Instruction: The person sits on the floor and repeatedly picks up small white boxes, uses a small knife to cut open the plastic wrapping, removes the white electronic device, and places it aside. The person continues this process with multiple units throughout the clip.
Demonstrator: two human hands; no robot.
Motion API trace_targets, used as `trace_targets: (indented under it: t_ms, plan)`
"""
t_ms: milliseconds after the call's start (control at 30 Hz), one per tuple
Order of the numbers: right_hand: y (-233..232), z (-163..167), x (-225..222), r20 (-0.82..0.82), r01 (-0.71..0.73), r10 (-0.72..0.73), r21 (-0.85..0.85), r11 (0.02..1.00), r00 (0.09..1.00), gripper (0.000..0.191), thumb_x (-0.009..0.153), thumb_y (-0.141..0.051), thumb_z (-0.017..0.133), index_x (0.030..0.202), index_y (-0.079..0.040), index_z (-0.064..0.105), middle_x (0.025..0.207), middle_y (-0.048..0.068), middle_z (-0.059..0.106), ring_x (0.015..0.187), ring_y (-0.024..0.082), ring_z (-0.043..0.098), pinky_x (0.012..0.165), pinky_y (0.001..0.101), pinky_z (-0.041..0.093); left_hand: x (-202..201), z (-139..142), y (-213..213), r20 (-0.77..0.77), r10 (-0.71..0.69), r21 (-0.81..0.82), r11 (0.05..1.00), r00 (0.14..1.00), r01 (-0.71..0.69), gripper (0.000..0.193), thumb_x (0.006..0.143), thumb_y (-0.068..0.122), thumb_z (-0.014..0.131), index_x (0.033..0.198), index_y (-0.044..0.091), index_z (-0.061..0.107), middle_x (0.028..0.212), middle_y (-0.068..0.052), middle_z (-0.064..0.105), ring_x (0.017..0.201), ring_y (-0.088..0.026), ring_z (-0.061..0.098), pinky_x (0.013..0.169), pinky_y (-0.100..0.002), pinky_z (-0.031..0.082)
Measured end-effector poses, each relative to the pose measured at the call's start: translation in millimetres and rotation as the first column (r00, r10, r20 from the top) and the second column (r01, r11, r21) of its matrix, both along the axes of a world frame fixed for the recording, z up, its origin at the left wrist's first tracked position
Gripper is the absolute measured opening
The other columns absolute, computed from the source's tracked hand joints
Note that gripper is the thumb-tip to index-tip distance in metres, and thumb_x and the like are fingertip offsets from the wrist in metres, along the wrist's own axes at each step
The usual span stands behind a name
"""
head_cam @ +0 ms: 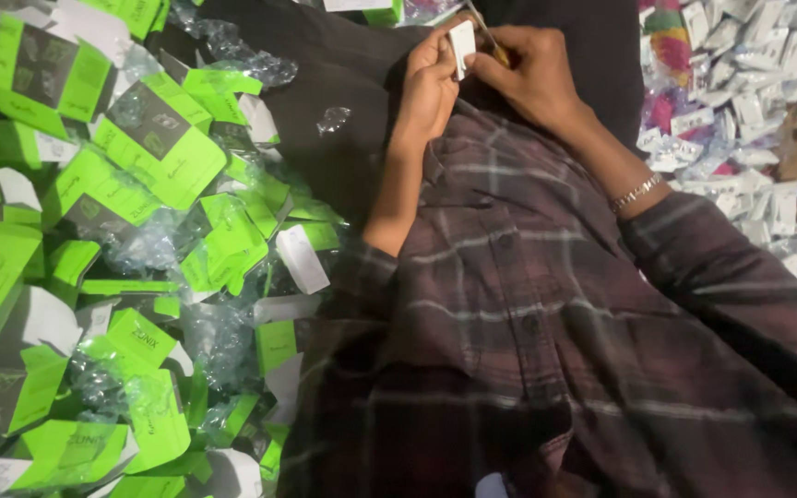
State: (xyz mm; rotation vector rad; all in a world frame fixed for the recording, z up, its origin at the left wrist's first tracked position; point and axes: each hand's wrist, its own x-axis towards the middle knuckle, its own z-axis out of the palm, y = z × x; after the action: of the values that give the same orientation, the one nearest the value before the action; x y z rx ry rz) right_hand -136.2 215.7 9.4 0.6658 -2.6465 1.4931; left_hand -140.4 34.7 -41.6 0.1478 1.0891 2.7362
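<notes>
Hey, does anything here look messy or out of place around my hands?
Yes. Green and white boxes lie tumbled, many open, among loose clear plastic wrap beside the left hand. Both hands hold a small white item.

Hands: two, left hand and right hand
Small white part held between them: one
Bracelet: one
Green boxes, left: too many to count
White parts, far right: too many to count
</notes>
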Motion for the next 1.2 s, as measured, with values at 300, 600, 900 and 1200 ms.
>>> trace_targets:
  t_ms: [300, 600, 900, 1200]
  plan:
    - [9, -13, -8, -0.022, -0.085, 0.085, -0.005, 0.996, 0.996, 0.02, 0.101, -0.014, 0.078, 0.095, 0.004, 0.071, 0.071, 0.009, 0.06, 0.061, 0.01, 0.053, 0.057, 0.0301, 0.043, 1, -8, 3, -0.078, 0.0, -0.246, 0.969, 0.997, -0.019, 0.033, 0.114, 0.001, 0.037, 0.134, -0.008, 0.061, 0.133, -0.016, 0.067, 0.122, -0.022, 0.065, 0.109, -0.035, 0.05]
    - [3, -12, -9, -0.107, 0.0, 0.006, 0.057, 0.998, 0.994, 0.028, 0.104, -0.016, 0.075, 0.089, 0.005, 0.066, 0.069, 0.015, 0.058, 0.058, 0.014, 0.055, 0.055, 0.0326, 0.043, 6, -7, 6, -0.201, 0.118, -0.466, 0.862, 0.972, -0.201, 0.036, 0.109, 0.023, 0.06, 0.13, -0.006, 0.065, 0.118, -0.009, 0.071, 0.106, -0.014, 0.065, 0.094, -0.028, 0.053]
    - [1, -8, -8, -0.099, -0.007, 0.008, 0.017, 1.0, 0.995, 0.026, 0.105, -0.016, 0.073, 0.092, 0.005, 0.065, 0.067, 0.015, 0.055, 0.055, 0.018, 0.055, 0.054, 0.0343, 0.043, 13, -1, 7, -0.285, 0.118, -0.481, 0.841, 0.951, -0.248, 0.042, 0.101, 0.027, 0.074, 0.127, -0.005, 0.062, 0.111, -0.008, 0.069, 0.102, -0.012, 0.064, 0.09, -0.027, 0.053]
    - [-6, -7, -9, -0.15, 0.077, -0.086, -0.063, 0.995, 0.985, 0.014, 0.102, -0.003, 0.067, 0.091, 0.004, 0.062, 0.074, 0.014, 0.06, 0.061, 0.018, 0.059, 0.057, 0.0333, 0.045, 11, -7, 10, -0.394, 0.192, -0.64, 0.645, 0.899, -0.418, 0.048, 0.111, 0.039, 0.052, 0.128, -0.004, 0.065, 0.105, -0.008, 0.074, 0.097, -0.012, 0.068, 0.088, -0.027, 0.055]
